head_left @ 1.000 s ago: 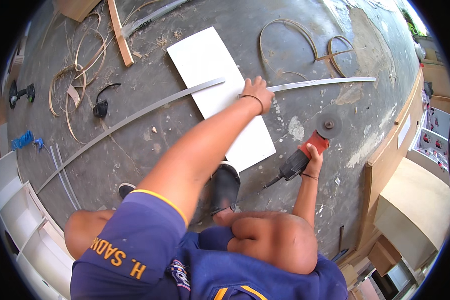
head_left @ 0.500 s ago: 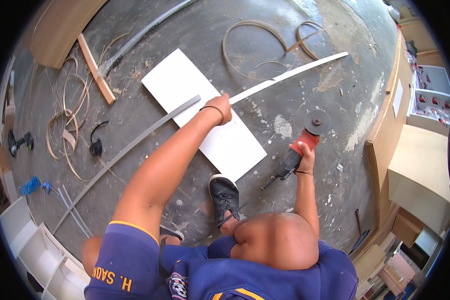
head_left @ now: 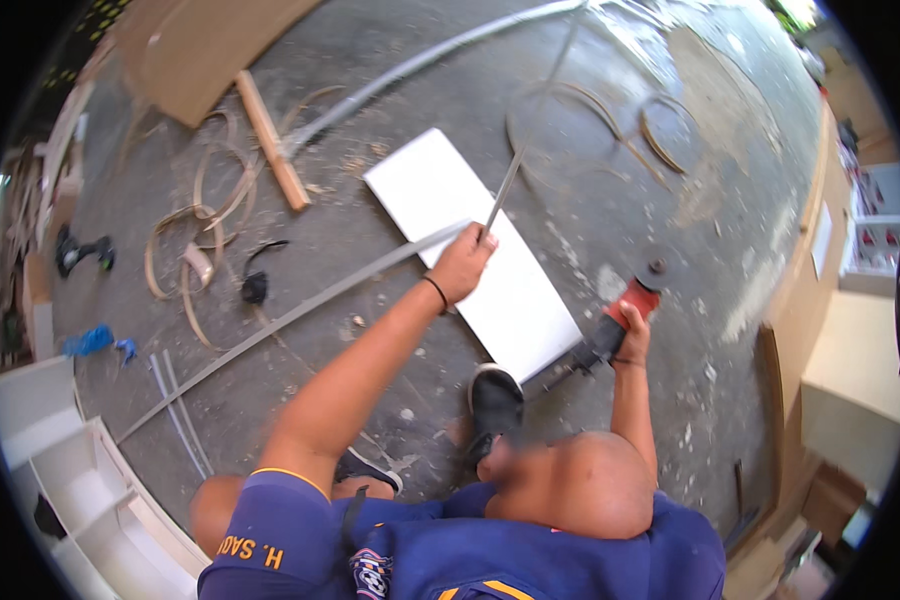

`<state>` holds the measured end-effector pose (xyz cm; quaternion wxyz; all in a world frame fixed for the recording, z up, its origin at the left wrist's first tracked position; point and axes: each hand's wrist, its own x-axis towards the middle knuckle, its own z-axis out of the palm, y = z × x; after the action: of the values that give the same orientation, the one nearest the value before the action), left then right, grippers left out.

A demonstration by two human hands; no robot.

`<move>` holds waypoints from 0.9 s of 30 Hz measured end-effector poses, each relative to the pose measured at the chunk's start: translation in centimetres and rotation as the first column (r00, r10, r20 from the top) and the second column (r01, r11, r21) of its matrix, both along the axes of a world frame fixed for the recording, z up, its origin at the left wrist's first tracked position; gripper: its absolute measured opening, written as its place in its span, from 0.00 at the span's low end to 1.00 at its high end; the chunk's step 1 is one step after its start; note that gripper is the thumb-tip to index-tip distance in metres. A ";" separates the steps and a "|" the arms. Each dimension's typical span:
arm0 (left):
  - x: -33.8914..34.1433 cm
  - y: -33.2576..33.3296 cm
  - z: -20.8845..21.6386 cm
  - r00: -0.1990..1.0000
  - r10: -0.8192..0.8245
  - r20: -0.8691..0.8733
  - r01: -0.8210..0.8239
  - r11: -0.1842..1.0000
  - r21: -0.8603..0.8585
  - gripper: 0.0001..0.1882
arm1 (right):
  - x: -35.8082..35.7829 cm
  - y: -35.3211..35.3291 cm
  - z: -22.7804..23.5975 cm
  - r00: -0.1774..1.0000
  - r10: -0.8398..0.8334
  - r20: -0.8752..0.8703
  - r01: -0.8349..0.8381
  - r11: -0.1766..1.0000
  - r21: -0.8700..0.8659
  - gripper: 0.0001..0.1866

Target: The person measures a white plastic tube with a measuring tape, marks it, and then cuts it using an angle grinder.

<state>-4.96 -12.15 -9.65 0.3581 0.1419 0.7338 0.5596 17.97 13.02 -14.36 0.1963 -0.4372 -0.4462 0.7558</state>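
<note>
My left hand is closed round the near end of a long thin strip, which slants away over the floor. Beneath that hand lies a white board, flat on the concrete. A second long grey strip runs from the lower left up onto the board, its far end beside my left fingers. In my right hand is a red and black angle grinder, gripped by its body to the right of the board. Its hub points away from me; the disc's outline hardly shows.
A wooden batten, coiled edging strips, a tape measure and a cordless drill lie at left. More coils lie beyond the board. White shelving stands lower left, wooden panels at right. My shoe touches the board's near end.
The strip in my left hand has swung from pointing right to pointing more directly away. The grinder stays in my right hand; its disc, plain before, now hardly shows. The view has shifted.
</note>
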 end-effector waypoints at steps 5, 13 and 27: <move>0.1 -2.1 2.2 0.988 0.099 0.117 -0.128 0.952 0.279 0.12 | 0.6 0.9 0.4 1.000 0.005 -0.023 -0.005 1.000 0.021 0.13; 0.2 -7.7 0.2 0.652 0.515 0.557 -0.741 0.590 0.321 0.11 | -2.8 -1.7 0.0 0.994 0.073 -0.084 -0.071 0.997 0.029 0.15; 3.6 -12.2 -8.8 0.465 0.617 0.635 -0.601 0.747 -0.286 0.11 | -5.0 -4.9 1.6 0.974 0.222 -0.053 -0.218 0.973 0.078 0.17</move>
<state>-1.38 -24.36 -18.44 0.3845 -0.3535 0.5500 0.6516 12.97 8.09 -12.73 0.1404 -0.3545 -0.5123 0.7695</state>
